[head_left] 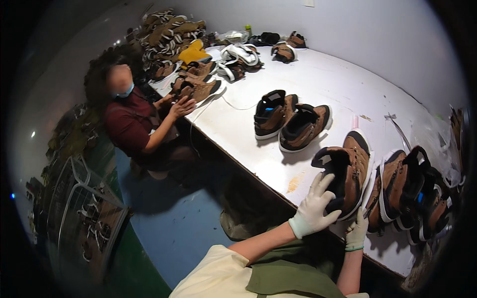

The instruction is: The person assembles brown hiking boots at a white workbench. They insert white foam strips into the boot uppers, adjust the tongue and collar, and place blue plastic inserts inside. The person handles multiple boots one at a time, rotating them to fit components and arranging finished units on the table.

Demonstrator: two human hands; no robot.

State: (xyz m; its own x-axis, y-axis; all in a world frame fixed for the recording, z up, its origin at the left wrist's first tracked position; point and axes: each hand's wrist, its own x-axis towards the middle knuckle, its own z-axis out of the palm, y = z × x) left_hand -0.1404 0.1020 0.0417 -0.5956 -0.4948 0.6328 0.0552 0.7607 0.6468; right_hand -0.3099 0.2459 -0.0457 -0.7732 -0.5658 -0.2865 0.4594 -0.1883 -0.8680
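A brown high-top shoe (356,161) with a black collar and white sole stands at the table's near edge, its toe pointing away from me. My left hand (315,207), in a white knit glove, is at its left side with fingers stretched out and spread by the collar. My right hand (357,231), gloved alike, grips the shoe low at the heel and sole; part of its fingers is hidden. Just right of it, several similar shoes (394,184) stand tightly side by side. Farther off on the table is a pair of matching brown shoes (307,130).
Across the long white table (343,79), a masked person (131,116) handles a brown shoe (198,92) at the left edge. Behind are a large heap of shoe uppers (171,37) and white shoe parts (238,55). Clear plastic bags (437,146) lie at the right. A wire rack (79,208) stands lower left.
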